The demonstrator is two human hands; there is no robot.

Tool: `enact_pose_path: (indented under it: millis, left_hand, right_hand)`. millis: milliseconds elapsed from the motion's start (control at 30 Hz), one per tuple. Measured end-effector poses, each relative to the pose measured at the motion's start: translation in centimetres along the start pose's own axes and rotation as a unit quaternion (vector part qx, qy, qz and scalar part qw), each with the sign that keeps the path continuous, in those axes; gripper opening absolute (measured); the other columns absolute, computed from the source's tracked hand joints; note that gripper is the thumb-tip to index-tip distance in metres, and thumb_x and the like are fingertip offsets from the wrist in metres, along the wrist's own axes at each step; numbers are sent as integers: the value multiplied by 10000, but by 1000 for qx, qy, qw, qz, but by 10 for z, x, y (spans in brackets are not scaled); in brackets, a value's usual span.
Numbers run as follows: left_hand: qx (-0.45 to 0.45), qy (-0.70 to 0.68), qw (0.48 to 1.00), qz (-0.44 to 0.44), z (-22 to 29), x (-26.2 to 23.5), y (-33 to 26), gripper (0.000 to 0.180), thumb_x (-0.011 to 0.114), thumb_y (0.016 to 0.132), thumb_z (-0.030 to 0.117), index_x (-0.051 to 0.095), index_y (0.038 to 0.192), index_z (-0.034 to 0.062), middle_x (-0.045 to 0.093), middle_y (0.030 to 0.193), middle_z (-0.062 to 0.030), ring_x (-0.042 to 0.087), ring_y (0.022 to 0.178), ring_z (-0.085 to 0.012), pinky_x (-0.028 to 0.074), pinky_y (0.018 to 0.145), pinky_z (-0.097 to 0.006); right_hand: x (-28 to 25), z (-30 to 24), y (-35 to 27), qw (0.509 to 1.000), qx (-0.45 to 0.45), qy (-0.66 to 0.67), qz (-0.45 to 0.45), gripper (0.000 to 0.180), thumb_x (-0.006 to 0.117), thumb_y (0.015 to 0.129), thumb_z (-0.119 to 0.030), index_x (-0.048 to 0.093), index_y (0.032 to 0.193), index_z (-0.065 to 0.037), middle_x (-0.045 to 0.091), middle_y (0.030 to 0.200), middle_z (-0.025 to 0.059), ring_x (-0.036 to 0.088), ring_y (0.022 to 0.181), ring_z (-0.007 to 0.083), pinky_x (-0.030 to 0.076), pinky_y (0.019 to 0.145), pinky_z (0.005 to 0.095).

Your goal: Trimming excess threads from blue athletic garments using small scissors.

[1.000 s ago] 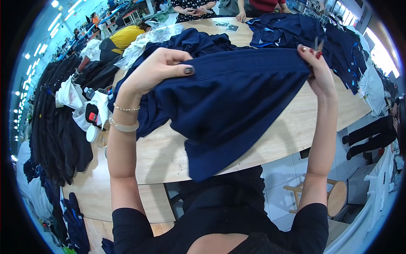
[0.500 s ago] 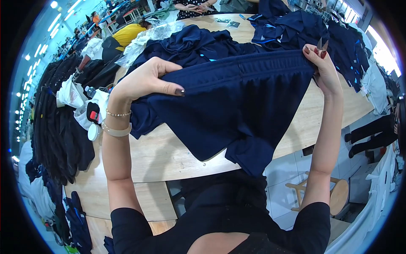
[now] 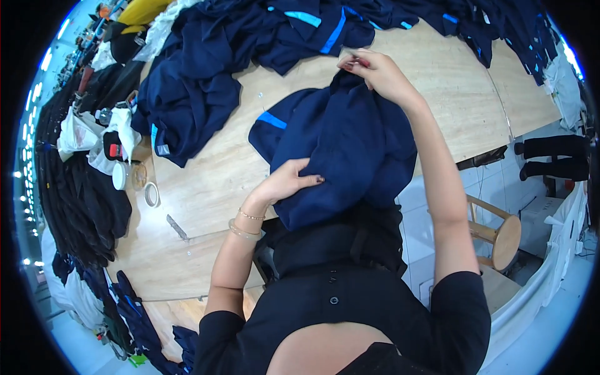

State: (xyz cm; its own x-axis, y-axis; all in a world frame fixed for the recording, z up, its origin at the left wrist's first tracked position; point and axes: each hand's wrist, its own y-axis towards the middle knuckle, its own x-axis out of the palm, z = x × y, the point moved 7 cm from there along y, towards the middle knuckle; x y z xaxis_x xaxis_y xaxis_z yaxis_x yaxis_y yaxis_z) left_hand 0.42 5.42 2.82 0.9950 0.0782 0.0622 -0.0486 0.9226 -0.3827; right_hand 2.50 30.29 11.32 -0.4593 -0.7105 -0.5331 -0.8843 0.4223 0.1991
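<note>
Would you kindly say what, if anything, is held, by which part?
The right grip pinches the navy garment by its gathered far end, plus a small metal tool. The left grip touches the garment's left side; any hold is unclear.

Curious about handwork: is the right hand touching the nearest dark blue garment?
Touching: the head view shows the right hand pinching a gathered end of the dark blue garment.

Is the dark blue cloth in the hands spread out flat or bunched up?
Bunched up: the navy garment hangs in creases, its top pinched by the right hand, the left hand touching its side.
</note>
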Motion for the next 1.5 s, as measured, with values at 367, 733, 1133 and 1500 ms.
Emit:
enact_pose_path:
  millis: [367, 733, 1133, 1500]
  left_hand:
    - [-42, 228, 967, 108, 21, -22, 49, 349, 741, 811, 259, 625, 729, -60, 455, 584, 9, 371, 576, -69, 336, 524, -264]
    - [255, 77, 935, 233, 85, -11, 4, 192, 737, 760, 67, 718, 928, -24, 468, 1280, -63, 511, 1092, -148, 416, 919, -266]
    - [265, -164, 917, 248, 93, -3, -12, 158, 642, 860, -1, 652, 1007, -56, 687, 925, -53, 611, 819, -71, 496, 771, -202]
    - [269, -22, 898, 347, 107, -2, -25, 148, 663, 780, -10, 665, 925, -35, 668, 887, -48, 582, 813, -119, 458, 760, -236]
  right_hand:
    - [42, -10, -123, 934, 171, 312, 38, 180, 547, 958, -165, 650, 942, -19, 592, 753, 5, 357, 527, 6, 253, 480, 171]
    - [64, -13, -113, 850, 185, 493, 13, 191, 556, 963, -208, 641, 986, -39, 540, 695, -50, 354, 490, 8, 257, 454, 161]
    - [0, -39, -127, 956, 104, 221, 161, 229, 575, 952, -204, 601, 1063, -5, 589, 867, 3, 496, 686, 41, 384, 591, 174]
    - [-2, -97, -129, 977, -45, -15, 206, 224, 788, 737, -110, 670, 900, -13, 649, 780, 59, 595, 689, 137, 468, 608, 243]
